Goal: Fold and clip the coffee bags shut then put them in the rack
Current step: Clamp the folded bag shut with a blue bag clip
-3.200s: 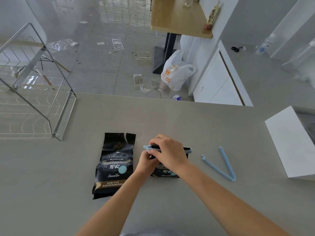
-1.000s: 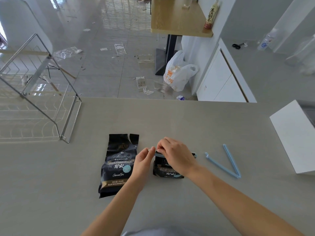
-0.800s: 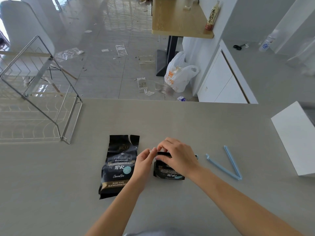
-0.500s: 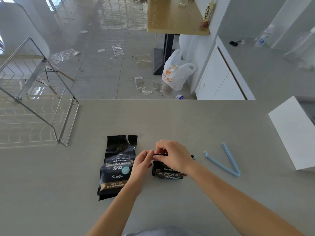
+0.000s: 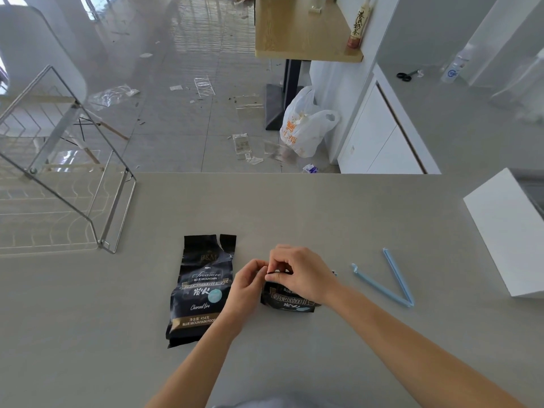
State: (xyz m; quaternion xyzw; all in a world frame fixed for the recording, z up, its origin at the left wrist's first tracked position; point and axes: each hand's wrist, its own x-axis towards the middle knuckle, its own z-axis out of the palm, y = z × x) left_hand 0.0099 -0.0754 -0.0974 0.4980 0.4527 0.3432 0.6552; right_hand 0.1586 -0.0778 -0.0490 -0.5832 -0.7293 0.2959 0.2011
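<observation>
Two black coffee bags lie on the grey table (image 5: 294, 216). The left coffee bag (image 5: 201, 287) lies flat and unfolded, its top torn open. The right coffee bag (image 5: 290, 300) is folded down short. My right hand (image 5: 300, 270) covers its folded top edge and pinches it. My left hand (image 5: 247, 282) grips the left end of that same fold. A blue clip sits along the fold, mostly hidden under my fingers. A second blue clip (image 5: 385, 279) lies open in a V to the right. The wire rack (image 5: 70, 184) stands at the far left.
A white box (image 5: 506, 231) sits at the table's right edge. Beyond the far table edge the floor holds plastic scraps and a white shopping bag (image 5: 306, 128). A wooden shelf with a bottle (image 5: 357, 23) hangs at the back.
The blue clip that showed across the folded top is now almost fully covered by my fingers. The folded bag looks shorter. Both hands stayed on it.
</observation>
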